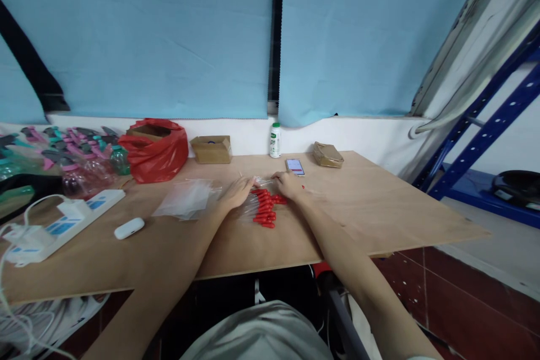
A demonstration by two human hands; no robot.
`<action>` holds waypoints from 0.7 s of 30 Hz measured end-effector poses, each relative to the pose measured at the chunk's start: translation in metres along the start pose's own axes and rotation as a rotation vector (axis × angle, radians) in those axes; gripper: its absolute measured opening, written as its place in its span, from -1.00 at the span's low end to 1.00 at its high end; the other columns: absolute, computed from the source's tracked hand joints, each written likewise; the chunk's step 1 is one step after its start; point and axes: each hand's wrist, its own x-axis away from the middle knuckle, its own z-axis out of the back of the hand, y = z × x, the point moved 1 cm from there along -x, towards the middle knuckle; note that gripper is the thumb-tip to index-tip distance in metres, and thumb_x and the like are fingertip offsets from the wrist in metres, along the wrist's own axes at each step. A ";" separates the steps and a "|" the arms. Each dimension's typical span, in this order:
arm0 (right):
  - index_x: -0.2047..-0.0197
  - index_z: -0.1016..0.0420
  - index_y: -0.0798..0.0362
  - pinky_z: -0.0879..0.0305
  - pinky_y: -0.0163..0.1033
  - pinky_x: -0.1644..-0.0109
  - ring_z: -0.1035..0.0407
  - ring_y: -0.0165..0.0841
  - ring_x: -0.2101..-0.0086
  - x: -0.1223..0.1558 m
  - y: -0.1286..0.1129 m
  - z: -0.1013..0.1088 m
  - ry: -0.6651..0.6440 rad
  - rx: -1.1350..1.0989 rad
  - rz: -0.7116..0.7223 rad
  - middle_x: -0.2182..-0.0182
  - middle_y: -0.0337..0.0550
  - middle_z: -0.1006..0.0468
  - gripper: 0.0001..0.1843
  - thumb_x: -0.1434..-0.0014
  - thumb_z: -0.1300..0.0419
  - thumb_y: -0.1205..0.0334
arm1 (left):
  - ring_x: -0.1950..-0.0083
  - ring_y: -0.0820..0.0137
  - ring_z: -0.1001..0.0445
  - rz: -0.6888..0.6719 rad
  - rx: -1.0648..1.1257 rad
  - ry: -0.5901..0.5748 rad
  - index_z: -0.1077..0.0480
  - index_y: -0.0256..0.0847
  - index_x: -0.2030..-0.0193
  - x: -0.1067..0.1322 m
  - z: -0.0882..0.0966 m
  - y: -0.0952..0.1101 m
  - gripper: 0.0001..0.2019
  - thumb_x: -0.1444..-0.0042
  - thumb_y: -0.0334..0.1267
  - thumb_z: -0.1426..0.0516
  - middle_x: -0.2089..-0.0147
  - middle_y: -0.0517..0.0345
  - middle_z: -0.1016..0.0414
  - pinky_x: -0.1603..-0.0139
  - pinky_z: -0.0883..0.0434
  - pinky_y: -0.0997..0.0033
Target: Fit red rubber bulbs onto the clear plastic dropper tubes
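My left hand (239,192) lies at the tips of several thin clear tubes (265,181), its fingers stretched out. The tubes run across to my right hand (289,184), whose fingers are curled round the other end. A bit of red shows just past that hand, so these look like droppers with red bulbs. Just below both hands is a pile of similar red-bulbed droppers (265,208), clear tubes pointing left and bulbs right. Flat clear plastic bags (185,199) are spread left of my left hand. My fingertips are partly hidden.
Behind stand a small cardboard box (211,150), a white bottle (275,140), a phone (295,166) and a brown packet (328,154). Leftward are a red bag (158,152), spray bottles (86,166), a power strip (67,225) and a white case (129,228). The table edge (261,268) runs before me.
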 end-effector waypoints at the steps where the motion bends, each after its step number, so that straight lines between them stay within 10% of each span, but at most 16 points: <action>1: -0.12 -0.57 -0.06 -0.18 -0.13 -0.15 -0.30 -0.16 -0.14 0.000 0.000 -0.001 -0.025 0.025 0.022 0.02 -0.03 -0.62 -0.60 -0.40 0.02 0.28 | -0.14 0.28 -0.47 0.012 0.015 0.008 -0.58 -0.07 0.08 0.001 0.001 0.000 -0.34 -0.43 0.14 0.31 -0.07 0.09 -0.57 -0.33 -0.26 0.25; 21: -0.03 -0.57 0.00 0.03 0.16 -0.20 -0.12 -0.05 -0.14 0.001 -0.009 0.004 -0.027 0.283 0.143 -0.09 0.09 -0.50 -0.62 -0.34 0.03 0.35 | -0.16 0.30 -0.46 0.033 0.085 0.144 -0.55 -0.04 0.03 0.003 0.008 0.002 -0.33 -0.43 0.13 0.34 -0.03 0.16 -0.60 -0.33 -0.27 0.27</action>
